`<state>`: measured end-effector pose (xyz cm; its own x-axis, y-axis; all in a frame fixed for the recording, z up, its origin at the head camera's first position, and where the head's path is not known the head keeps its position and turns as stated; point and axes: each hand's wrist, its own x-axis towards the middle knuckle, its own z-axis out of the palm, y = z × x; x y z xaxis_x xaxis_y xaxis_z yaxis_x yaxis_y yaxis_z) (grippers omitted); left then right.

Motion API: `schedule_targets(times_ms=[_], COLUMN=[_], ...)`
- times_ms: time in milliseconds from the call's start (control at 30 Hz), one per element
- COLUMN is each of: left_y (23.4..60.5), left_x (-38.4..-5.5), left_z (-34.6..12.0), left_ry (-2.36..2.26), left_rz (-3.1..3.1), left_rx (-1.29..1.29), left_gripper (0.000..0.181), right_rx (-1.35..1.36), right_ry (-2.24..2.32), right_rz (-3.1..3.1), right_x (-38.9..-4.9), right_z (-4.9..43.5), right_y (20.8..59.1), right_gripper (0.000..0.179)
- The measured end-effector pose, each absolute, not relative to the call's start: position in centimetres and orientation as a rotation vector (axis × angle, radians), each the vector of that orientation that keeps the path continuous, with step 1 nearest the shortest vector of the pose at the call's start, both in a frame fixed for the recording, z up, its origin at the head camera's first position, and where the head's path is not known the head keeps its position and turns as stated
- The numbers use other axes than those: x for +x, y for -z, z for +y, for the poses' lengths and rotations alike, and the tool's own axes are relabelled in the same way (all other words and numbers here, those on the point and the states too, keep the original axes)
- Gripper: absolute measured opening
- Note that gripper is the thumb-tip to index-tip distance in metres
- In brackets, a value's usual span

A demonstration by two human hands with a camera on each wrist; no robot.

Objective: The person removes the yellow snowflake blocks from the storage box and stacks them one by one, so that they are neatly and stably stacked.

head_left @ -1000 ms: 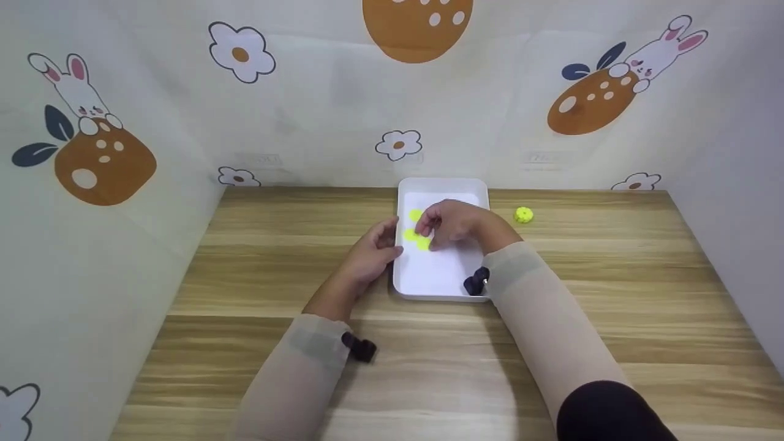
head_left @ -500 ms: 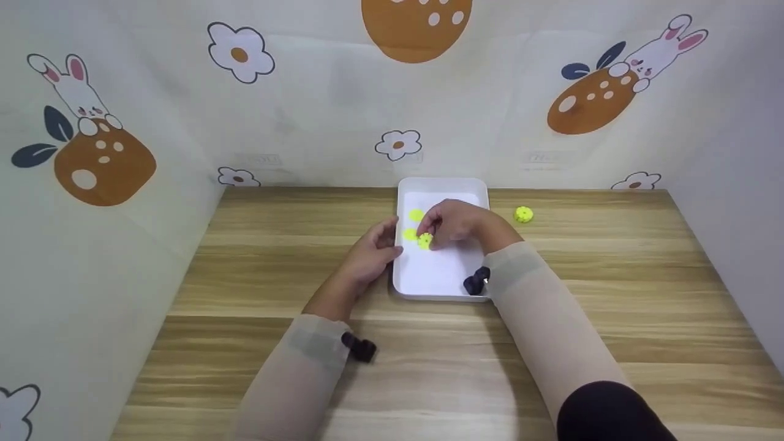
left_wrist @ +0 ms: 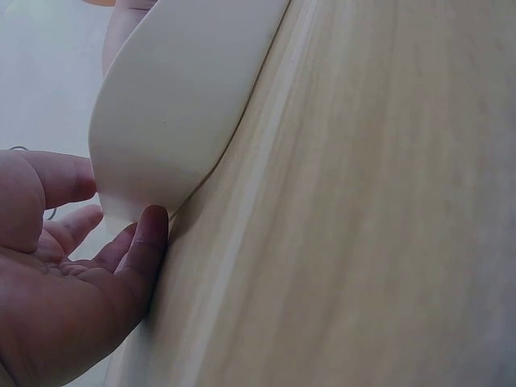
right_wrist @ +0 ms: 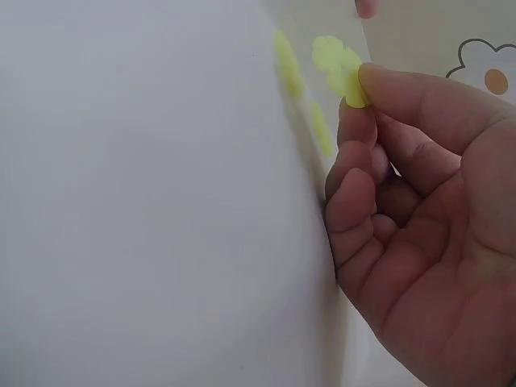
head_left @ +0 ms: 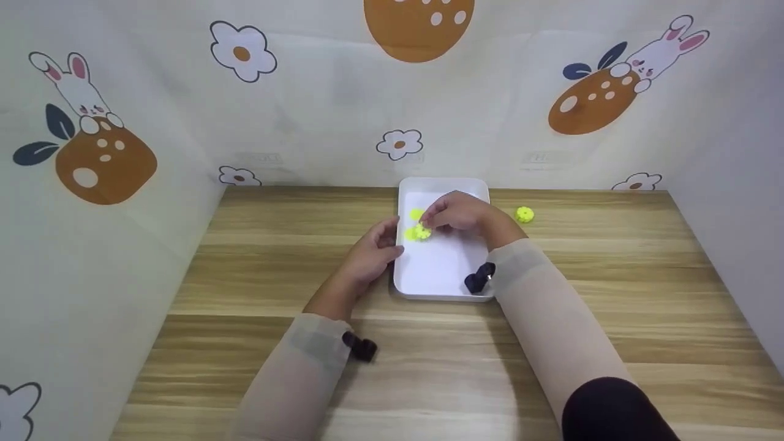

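My right hand is over the white tray and pinches a thin yellow flower-shaped piece between thumb and fingertips. Its scalloped edge shows clearly in the right wrist view. Two more yellow pieces lie in the tray near its left wall: a farther one and a nearer one, partly covered by the held piece. At the tray's left side, my left hand rests its fingertips and thumb against the outer wall. In the left wrist view those fingers touch the tray's rounded corner.
To the right of the tray, a yellow notched round item, possibly a small stack of such pieces, sits on the wooden table. Behind the table stands a cloth backdrop printed with rabbits and flowers.
The right hand has lifted slightly and moved away from me, tilting the yellow flower-shaped piece so its scalloped face shows. The left hand stays against the tray.
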<state>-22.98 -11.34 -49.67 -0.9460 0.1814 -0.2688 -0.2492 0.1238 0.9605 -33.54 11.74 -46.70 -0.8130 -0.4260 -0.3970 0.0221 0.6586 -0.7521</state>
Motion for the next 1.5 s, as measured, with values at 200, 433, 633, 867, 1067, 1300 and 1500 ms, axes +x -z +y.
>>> schedule_targets(times_ms=[200, 433, 633, 867, 1067, 1300, 1500], left_y=[49.5, 49.7, 49.9, 49.7, 49.7, 49.7, 49.7], left_x=[-23.0, -23.1, -23.2, -23.1, -23.1, -23.2, -23.1], left_z=[-11.3, -11.4, -11.5, -11.4, -11.4, -11.5, -11.6], left_ry=[-1.887, -1.9, -1.899, -1.903, -1.9, -1.888, -1.899], left_rz=[2.098, 2.088, 2.085, 2.101, 2.106, 2.096, 2.08], left_rx=[-0.071, -0.059, -0.056, -0.064, -0.074, -0.089, -0.062], left_gripper=[0.067, 0.068, 0.068, 0.067, 0.066, 0.067, 0.068], right_rx=[-0.159, 0.008, 0.032, 0.103, 0.24, 0.368, 0.452], right_ry=[1.354, 1.804, 2.109, 2.249, 2.311, 2.283, 2.237], right_rz=[2.203, 2.032, 1.863, 1.845, 1.844, 1.938, 1.967], right_x=[-33.4, -32.2, -30.5, -29.0, -28.6, -29.2, -29.6], right_z=[12.1, 14.0, 17.7, 21.8, 24.9, 26.9, 28.0], right_y=[44.7, 42.2, 42.0, 42.7, 43.5, 45.5, 47.0], right_gripper=[0.023, 0.026, 0.026, 0.017, 0.019, 0.027, 0.029])
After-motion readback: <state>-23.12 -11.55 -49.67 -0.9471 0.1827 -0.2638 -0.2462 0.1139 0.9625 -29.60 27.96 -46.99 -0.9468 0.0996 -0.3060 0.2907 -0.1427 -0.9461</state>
